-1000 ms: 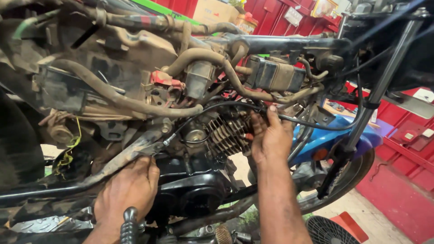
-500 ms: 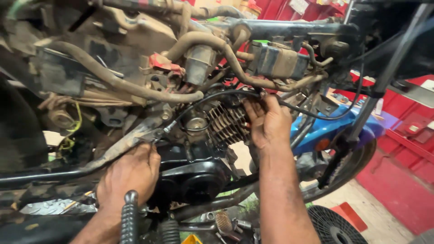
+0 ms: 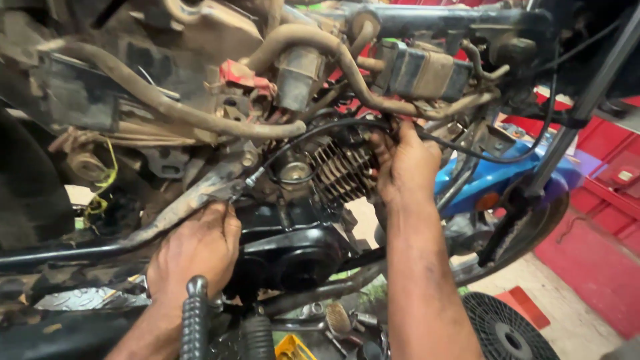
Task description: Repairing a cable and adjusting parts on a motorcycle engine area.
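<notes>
- The finned engine cylinder (image 3: 343,170) sits at the middle of a stripped, dusty motorcycle; every place below is told from it.
- A thin black cable (image 3: 320,131) arcs just above the cylinder, from a metal end fitting at its lower left up and over toward the right.
- The right hand (image 3: 403,167) is pressed against the cylinder's right side, where the cable passes. Its fingers (image 3: 385,143) are curled inward around that spot; whether they actually pinch the cable cannot be told, since the hand hides the contact.
- The left hand (image 3: 195,250) lies below and left of the cylinder, near the cable's metal end. Its fingers (image 3: 223,215) are bent and tucked against the dirty frame tube (image 3: 177,213); what they hold, if anything, is hidden.
- The black engine cover (image 3: 293,257) is directly beneath the cylinder, just right of the left hand.
- A tan hose (image 3: 167,107) runs above and left of the cylinder.
- A blue fender (image 3: 490,180) shows to the right, behind the right forearm.
- A ribbed black footpeg (image 3: 195,323) stands below the left hand.
</notes>
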